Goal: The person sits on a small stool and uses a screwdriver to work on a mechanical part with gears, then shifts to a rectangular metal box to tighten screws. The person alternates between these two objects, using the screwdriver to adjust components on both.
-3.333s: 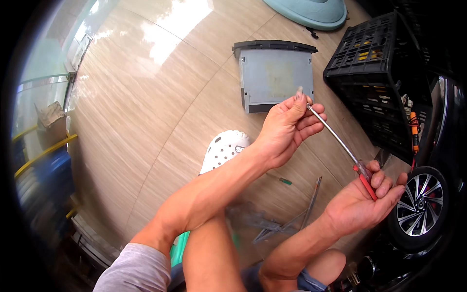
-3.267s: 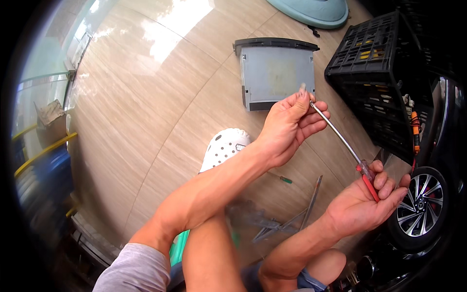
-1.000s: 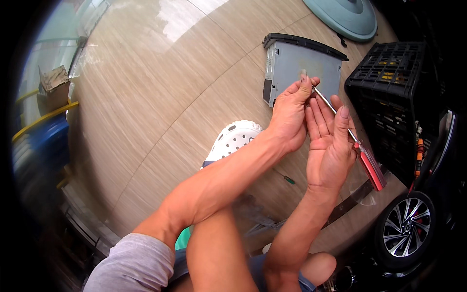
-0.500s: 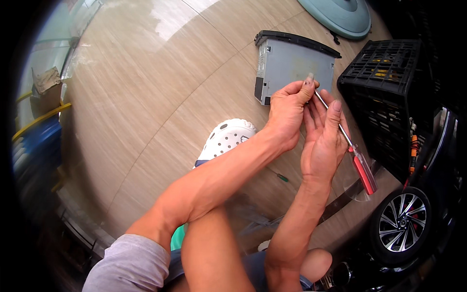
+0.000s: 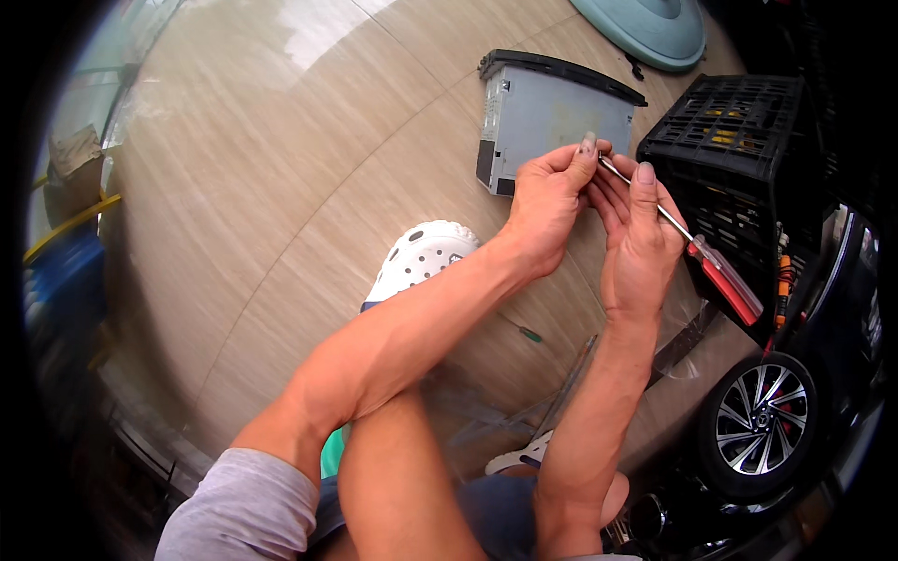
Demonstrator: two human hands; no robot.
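Note:
My left hand [image 5: 547, 210] pinches thumb against fingers at the tip of a screwdriver [image 5: 670, 221]. Whatever small thing it may hold there is too small to make out. Across my right hand [image 5: 638, 248] lies the screwdriver's thin metal shaft, gripped between thumb and fingers. Its red and clear handle sticks out past the right side of that hand. Just beyond both hands, a grey metal box-shaped unit with a black curved front, like a car stereo [image 5: 557, 117], rests on the floor, partly covered by my left fingers.
A black plastic crate [image 5: 720, 140] stands at right, near a dark car's wheel [image 5: 762, 421]. A pale blue-green round lid or base [image 5: 650, 33] is at the far right. A small green-handled screwdriver [image 5: 530, 334] lies on the tiled floor [image 5: 281, 187]. My white clog [image 5: 421, 262] is left of my hands.
My right hand has shifted slightly right, and the screwdriver handle has swung right and up. Its tip stays at my left fingers. The whole view has moved a little.

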